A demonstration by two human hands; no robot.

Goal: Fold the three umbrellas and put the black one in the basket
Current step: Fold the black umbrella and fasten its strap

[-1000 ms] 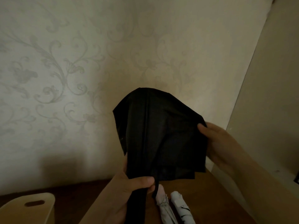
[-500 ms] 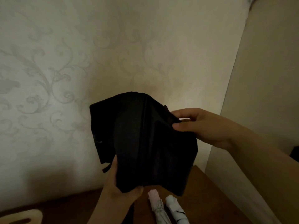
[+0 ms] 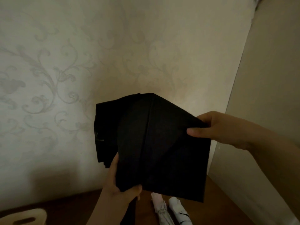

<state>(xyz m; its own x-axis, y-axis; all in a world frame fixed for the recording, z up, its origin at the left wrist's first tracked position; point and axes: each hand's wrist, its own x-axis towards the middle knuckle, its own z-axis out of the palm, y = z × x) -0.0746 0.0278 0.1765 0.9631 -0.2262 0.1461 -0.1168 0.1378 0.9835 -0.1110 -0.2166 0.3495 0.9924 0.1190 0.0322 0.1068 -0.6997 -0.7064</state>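
Observation:
The black umbrella (image 3: 155, 143) is held upright in front of the wall, its dark canopy fabric spread in flat folded panels. My left hand (image 3: 120, 190) grips it from below at the bunched lower part. My right hand (image 3: 215, 127) pinches the right edge of the fabric between thumb and fingers. Two folded pale umbrellas lie on the wooden table below: a pinkish one (image 3: 159, 208) and a white one with black marks (image 3: 180, 211). The corner of a light wooden basket (image 3: 27, 216) with a handle slot shows at the bottom left.
A brown wooden table (image 3: 73, 207) stands against a wall with floral wallpaper (image 3: 65, 78). A plain beige panel (image 3: 267, 95) rises close on the right side of the table.
My right hand has pulled the fabric's right edge outward, flattening the panel. The canopy has gone from a rounded bunch to flat folds. The left hand's grip has stayed at the bottom.

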